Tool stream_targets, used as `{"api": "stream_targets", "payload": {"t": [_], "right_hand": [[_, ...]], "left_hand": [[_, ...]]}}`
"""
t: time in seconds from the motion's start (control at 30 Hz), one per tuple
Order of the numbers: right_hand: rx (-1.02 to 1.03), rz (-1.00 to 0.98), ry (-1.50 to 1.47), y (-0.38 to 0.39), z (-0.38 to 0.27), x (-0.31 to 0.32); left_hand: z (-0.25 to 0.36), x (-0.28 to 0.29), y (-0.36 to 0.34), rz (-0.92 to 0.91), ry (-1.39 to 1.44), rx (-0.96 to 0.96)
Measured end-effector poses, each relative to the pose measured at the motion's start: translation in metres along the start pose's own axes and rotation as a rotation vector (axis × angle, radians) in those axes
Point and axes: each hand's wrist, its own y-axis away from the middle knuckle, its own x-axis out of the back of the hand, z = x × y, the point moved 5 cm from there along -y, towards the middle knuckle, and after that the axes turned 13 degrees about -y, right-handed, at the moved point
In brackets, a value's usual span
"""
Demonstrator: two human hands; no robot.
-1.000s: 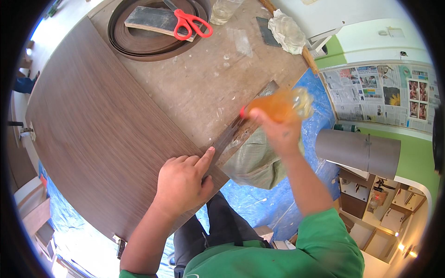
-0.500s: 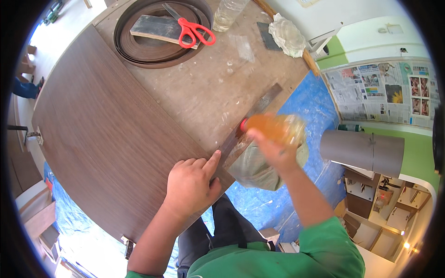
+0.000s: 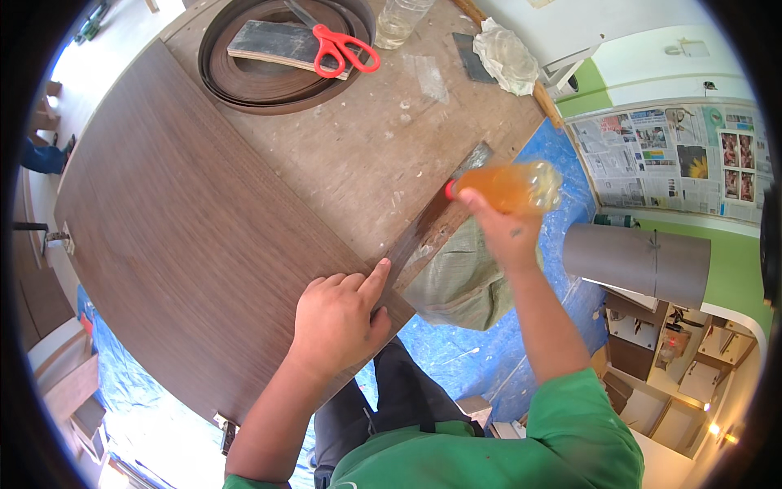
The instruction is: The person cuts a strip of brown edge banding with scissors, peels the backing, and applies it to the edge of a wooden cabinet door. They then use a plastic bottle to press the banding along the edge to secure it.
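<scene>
My left hand (image 3: 342, 318) lies on the dark brown wood-grain panel (image 3: 171, 228), its index finger outstretched onto the end of a narrow brown strip (image 3: 428, 224) and the other fingers slightly bent. My right hand (image 3: 509, 236) grips a plastic bottle (image 3: 509, 183) of orange liquid with a red cap, tipped sideways with the cap end just over the strip. The bottle is blurred. The strip runs diagonally from the panel toward the board's right edge, with a dark wet-looking streak on it.
The worn board (image 3: 334, 163) holds a coiled brown band (image 3: 228, 81), a block (image 3: 261, 45), red scissors (image 3: 342, 57), a clear bottle (image 3: 395, 24) and crumpled white material (image 3: 505, 57). A green sack (image 3: 452, 285) sits beyond the edge over blue sheeting (image 3: 464, 367). A grey roll (image 3: 635, 265) lies right.
The bottle in my right hand dipped lower at half a second ago and has since moved up and right along the strip. My left hand keeps its place on the strip's end.
</scene>
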Motion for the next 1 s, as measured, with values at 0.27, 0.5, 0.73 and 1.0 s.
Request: {"api": "stream_targets", "payload": {"t": [0.27, 0.5, 0.73, 1.0], "right_hand": [[0.118, -0.019, 0.085, 0.021, 0.000, -0.012], [0.038, 0.143, 0.067, -0.039, 0.003, 0.035], [0.210, 0.055, 0.013, 0.023, -0.004, -0.006], [0.050, 0.076, 0.010, -0.023, 0.003, 0.029]], "left_hand": [[0.000, 0.000, -0.001, 0.004, -0.009, 0.004], [0.004, 0.002, -0.004, 0.000, -0.012, 0.012], [0.004, 0.003, -0.004, -0.001, -0.032, 0.004], [0.007, 0.004, -0.006, 0.007, -0.018, -0.005]]}}
